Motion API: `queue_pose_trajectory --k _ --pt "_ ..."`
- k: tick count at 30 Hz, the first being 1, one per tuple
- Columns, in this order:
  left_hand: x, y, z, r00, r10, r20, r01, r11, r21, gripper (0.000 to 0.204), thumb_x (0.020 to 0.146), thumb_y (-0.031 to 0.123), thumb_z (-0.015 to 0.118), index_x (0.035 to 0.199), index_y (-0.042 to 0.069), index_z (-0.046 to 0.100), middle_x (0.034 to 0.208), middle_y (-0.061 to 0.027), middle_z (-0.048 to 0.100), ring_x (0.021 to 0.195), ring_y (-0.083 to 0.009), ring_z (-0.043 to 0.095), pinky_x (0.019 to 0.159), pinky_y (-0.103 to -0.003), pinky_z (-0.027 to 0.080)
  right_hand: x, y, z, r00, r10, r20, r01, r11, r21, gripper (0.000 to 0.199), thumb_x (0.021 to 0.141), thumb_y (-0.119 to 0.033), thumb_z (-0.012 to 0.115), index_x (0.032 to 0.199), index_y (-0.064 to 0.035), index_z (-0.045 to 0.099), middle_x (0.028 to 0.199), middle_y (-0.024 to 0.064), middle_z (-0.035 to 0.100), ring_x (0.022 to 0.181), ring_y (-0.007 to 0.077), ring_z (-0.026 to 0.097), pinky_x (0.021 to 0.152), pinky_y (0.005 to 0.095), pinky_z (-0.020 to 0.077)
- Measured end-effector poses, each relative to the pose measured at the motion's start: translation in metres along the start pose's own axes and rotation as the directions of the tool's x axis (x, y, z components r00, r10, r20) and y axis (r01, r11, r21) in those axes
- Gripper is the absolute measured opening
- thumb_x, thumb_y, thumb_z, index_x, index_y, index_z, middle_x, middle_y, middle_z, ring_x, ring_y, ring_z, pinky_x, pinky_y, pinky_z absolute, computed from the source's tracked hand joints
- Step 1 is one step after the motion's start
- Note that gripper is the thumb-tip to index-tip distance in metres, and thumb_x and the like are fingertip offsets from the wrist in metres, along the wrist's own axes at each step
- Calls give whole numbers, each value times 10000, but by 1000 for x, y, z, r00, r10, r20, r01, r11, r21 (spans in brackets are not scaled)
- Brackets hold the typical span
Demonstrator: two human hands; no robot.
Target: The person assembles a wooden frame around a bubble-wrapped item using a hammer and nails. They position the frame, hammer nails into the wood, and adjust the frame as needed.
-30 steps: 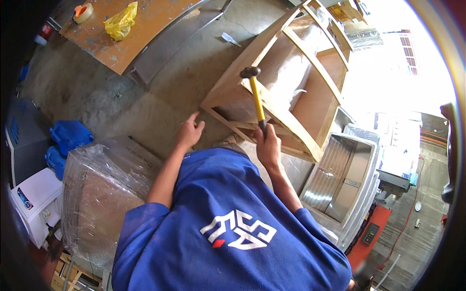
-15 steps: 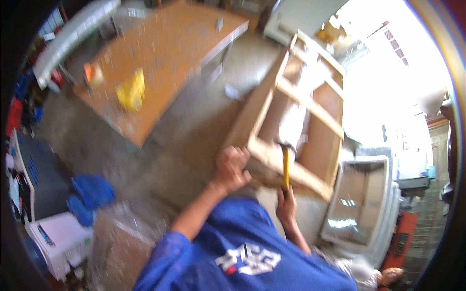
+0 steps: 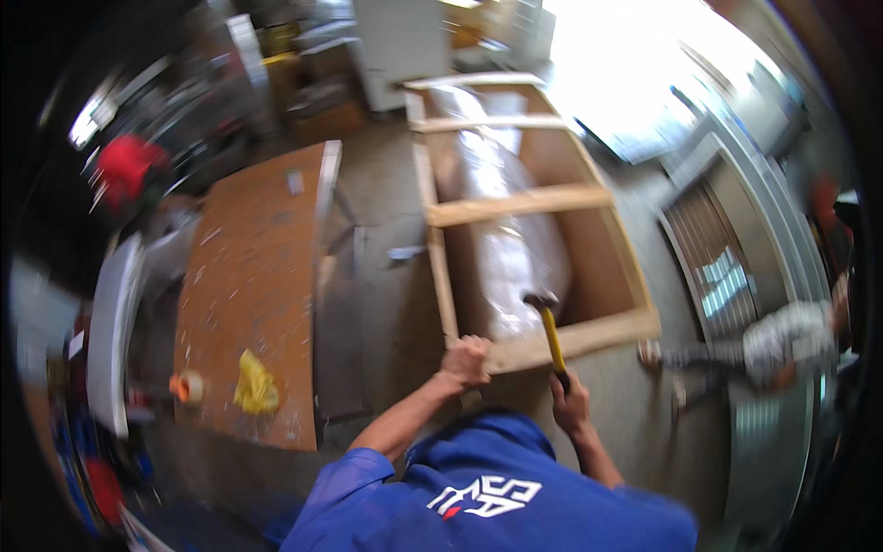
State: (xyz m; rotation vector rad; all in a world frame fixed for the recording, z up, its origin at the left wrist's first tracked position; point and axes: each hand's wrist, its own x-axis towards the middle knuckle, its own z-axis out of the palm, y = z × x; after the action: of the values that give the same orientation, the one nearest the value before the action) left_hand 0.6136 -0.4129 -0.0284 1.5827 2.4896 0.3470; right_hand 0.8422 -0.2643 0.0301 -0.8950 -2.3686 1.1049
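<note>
In front of me lies a long wooden crate (image 3: 561, 343), its top crossed by pale slats. Inside it is an item wrapped in clear plastic (image 3: 504, 267). My left hand (image 3: 467, 362) is closed on the crate's near left corner; whether something small is between the fingers cannot be seen. My right hand (image 3: 572, 402) grips the black end of a hammer (image 3: 553, 336) with a yellow handle. The hammer's dark head is raised over the crate's near end, apart from the wood in this view.
To the left stands a brown, scuffed table (image 3: 248, 294) bearing a crumpled yellow plastic bag (image 3: 257, 385) and an orange tape roll (image 3: 187, 387). A person in patterned clothes (image 3: 782, 345) is at the right, beside grey framed panels (image 3: 727, 248). Someone in red (image 3: 133, 170) is at the far left.
The view has swung, bringing the crate upright in the picture and the table further left. My left hand has closed at the crate corner from looser fingers. My right hand still holds the hammer.
</note>
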Motion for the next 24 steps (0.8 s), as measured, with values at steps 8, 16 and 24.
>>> queue_pose_trajectory --k 8,16,24 --pt "9 8 -18 993 62 99 -49 990 -134 509 638 298 842 1006 37 605 1011 -148 654 997 -322 660 833 -436 590 -48 -27 -22 914 378 -149 -370 926 81 325 1018 -344 627 1128 -40 598 792 223 668 766 404 706 659 459 520" --pt "-6 -24 -39 984 176 15 -163 938 -308 735 709 499 841 1203 -4 631 1098 -175 660 1096 -348 613 989 -465 495 -133 -43 58 735 489 -469 -529 847 53 488 1029 -496 566 1021 -12 630 746 157 650 688 302 654 687 456 524" --pt "-171 -157 -250 814 -331 -477 -124 704 -700 369 920 263 689 1223 55 668 1194 -167 684 1188 -316 599 1012 -427 483 -128 -101 114 777 579 -249 -425 773 472 307 1073 -383 546 940 -114 482 593 -47 407 432 41 381 374 234 307"
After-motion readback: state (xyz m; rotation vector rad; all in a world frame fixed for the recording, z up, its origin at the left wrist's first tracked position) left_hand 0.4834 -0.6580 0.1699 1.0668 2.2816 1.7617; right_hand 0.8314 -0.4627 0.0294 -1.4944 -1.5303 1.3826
